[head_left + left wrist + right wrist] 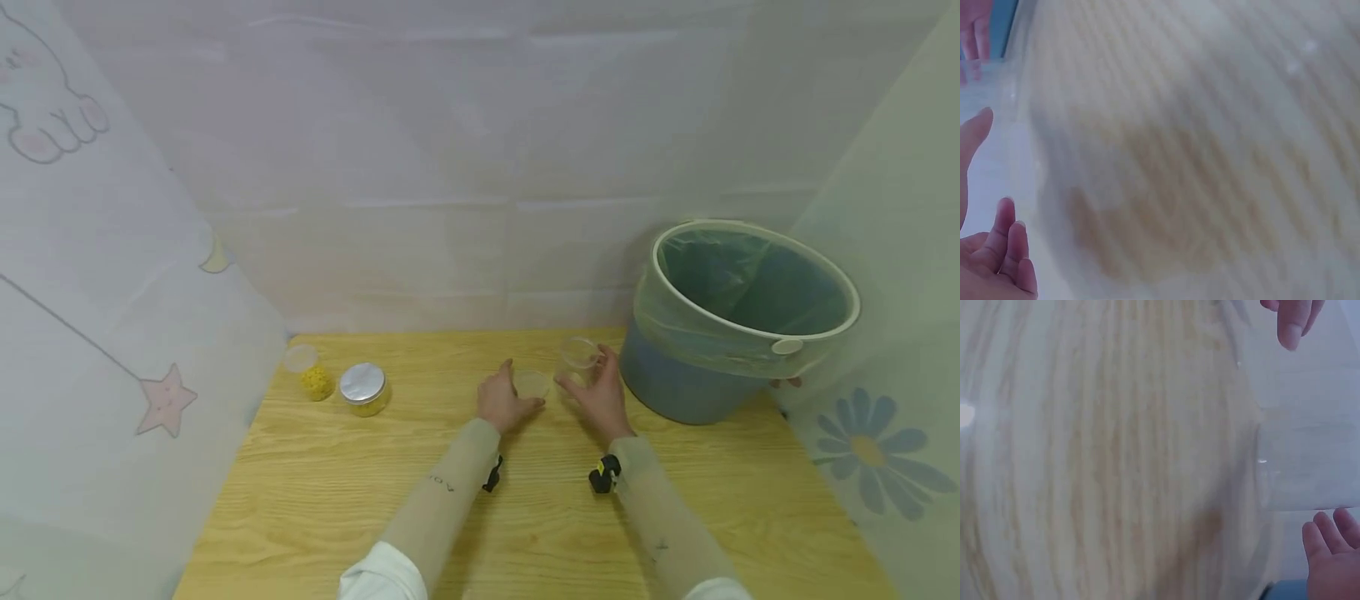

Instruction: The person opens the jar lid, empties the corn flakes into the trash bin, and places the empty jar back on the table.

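My left hand (504, 402) curves around the left side of a low clear plastic container (532, 384) on the table. Its thumb (975, 131) and fingers (1007, 244) are spread apart in the left wrist view, without a visible grip. To the right, my right hand (598, 400) spreads thumb and fingers on either side of a clear plastic cup (579, 353). In the right wrist view, straight right fingers (1329, 540) lie close to the edge of that transparent cup (1310, 465); whether they touch it is unclear.
A blue bin (675, 383) with a pale rim and bag liner stands at the right. Back left are a silver-lidded jar (363, 385) and a clear cup of small yellow pieces (317, 382). Fabric walls (420, 167) close off the table's back and sides.
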{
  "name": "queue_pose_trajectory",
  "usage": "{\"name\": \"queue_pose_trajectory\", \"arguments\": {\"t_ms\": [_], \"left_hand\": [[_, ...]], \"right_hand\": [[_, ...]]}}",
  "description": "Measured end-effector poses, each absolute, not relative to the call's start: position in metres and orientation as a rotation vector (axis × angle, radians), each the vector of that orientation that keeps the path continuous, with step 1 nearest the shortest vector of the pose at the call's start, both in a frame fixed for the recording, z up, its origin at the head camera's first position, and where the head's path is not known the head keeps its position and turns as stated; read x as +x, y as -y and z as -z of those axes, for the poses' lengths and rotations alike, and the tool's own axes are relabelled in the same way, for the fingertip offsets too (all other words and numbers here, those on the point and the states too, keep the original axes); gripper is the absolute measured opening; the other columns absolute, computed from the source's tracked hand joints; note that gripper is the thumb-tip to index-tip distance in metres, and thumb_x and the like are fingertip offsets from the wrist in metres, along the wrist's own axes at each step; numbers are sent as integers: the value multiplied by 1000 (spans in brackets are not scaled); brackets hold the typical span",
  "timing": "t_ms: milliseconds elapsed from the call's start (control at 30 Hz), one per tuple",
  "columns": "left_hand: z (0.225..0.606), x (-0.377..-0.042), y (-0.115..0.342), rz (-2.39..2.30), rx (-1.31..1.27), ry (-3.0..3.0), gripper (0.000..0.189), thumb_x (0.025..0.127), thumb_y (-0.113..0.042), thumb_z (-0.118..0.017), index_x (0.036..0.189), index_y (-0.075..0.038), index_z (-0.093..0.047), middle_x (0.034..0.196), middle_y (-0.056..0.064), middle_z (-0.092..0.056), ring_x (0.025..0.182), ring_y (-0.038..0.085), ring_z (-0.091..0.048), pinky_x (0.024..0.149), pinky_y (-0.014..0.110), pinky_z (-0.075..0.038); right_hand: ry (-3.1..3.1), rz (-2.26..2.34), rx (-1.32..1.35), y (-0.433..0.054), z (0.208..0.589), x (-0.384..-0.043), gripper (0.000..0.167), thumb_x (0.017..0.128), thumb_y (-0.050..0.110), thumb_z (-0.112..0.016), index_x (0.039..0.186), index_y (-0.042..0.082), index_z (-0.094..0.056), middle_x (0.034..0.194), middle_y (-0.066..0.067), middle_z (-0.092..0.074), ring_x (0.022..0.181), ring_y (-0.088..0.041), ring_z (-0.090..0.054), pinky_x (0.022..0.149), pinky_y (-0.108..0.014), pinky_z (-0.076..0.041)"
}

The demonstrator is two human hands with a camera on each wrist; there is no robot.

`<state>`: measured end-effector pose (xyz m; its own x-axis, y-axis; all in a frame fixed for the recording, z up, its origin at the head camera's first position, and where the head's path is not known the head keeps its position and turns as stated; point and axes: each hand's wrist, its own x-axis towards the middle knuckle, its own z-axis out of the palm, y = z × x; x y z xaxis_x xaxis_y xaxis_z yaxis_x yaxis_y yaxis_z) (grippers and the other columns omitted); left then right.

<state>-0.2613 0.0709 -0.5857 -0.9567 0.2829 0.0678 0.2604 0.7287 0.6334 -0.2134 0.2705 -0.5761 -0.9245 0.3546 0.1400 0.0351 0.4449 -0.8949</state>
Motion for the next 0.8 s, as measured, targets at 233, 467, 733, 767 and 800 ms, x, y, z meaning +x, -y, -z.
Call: {"name": "queue_pose_trajectory", "arguments": {"t_ms": [233,467,733,767,800], "left_hand": [[555,-264,-48,-1255,528,-2810,91,80,-42,-88,150,-1,-45,98,11,-67,73,15,-58,71,34,-53],[524,-265,-20,-1431,614,-2750,78,86,-38,-84,147,-6,-50,111,9,-62,101,29,-60,82,39,-52],[489,-262,13,-1472,736,-2826,66,88,-38,-82,142,-11,-56,118,3,-62,108,18,-57,91,39,-49],[485,-260,17,-1485,739,-2826,65,88,-38,-82,142,-12,-56,119,2,-62,109,17,-56,92,39,-48],[480,-258,21,-1504,735,-2822,64,88,-38,-82,142,-13,-57,121,1,-62,110,17,-56,93,39,-48]], "right_hand": [[2299,-1489,-229,-269,547,-207,94,88,35,-83,156,5,-25,149,-23,-36,138,-41,-37,113,-56,-31],[2262,-1428,-147,-266,518,-202,85,89,34,-82,152,3,-33,148,-17,-42,136,-37,-39,111,-55,-32],[2204,-1388,-45,-259,489,-193,76,88,24,-84,147,3,-41,143,-12,-49,132,-32,-44,108,-52,-35],[2196,-1380,-37,-258,485,-192,74,88,23,-83,146,3,-43,142,-12,-50,131,-31,-45,108,-51,-36],[2183,-1376,-27,-255,481,-190,72,88,20,-83,145,3,-44,141,-11,-51,131,-30,-46,107,-51,-37]]}}
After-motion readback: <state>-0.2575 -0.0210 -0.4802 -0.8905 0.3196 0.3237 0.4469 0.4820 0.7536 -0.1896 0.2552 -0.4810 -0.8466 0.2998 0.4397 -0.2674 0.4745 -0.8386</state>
